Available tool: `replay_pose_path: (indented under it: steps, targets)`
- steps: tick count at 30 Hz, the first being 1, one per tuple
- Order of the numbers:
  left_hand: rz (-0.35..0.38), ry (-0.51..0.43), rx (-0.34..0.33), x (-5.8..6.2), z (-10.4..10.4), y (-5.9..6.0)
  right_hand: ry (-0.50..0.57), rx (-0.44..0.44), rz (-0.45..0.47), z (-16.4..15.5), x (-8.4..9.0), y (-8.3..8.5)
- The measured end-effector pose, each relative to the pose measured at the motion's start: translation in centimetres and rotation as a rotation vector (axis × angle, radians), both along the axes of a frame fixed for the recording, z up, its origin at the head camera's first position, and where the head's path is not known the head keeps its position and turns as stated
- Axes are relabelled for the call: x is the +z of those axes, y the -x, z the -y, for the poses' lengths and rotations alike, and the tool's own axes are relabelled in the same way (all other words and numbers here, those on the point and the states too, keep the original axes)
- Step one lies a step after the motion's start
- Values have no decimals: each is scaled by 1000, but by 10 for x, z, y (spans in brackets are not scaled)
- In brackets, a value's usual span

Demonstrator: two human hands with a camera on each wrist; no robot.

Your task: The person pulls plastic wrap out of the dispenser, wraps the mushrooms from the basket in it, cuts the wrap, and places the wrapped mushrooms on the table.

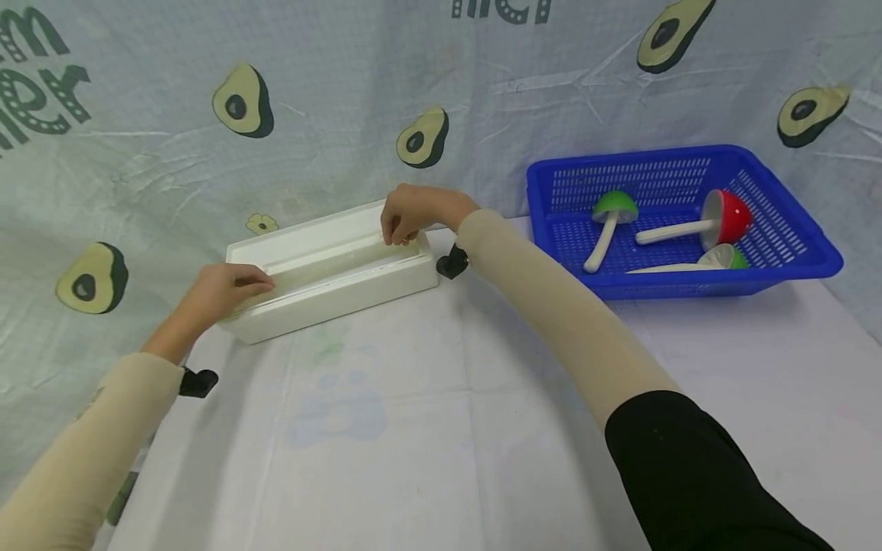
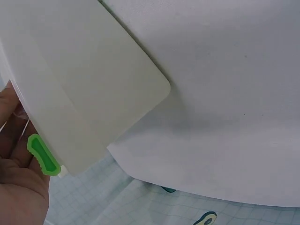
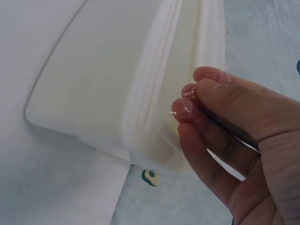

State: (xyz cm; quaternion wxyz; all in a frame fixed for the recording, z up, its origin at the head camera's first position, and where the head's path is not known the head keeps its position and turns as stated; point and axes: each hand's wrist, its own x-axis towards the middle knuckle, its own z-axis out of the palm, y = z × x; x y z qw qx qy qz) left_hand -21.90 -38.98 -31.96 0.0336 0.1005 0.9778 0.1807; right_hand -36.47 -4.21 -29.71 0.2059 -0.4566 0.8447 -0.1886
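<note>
The long white foam box (image 1: 331, 268) lies sideways, the left hand (image 1: 223, 291) holding one end while the right hand (image 1: 409, 214) pinches clear film at the other.

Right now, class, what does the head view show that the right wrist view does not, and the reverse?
Only the head view shows the blue basket holding toy mushrooms, the left hand, and the avocado-print backdrop. Only the right wrist view shows clear film pinched between the fingers of the right hand. Both show the white foam box.
</note>
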Motion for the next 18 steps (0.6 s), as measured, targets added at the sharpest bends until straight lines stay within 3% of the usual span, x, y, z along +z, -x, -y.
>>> replay_pose_path:
  steps: [6,12,18]
  targets:
    - [0,-94,75,4,5,-9,22,17,-2,-1,-1,1]
    - [26,-301,74,8,11,-11,47,38,-13,-5,8,2]
    - [-11,-396,120,11,8,-14,123,-2,27,-9,18,1]
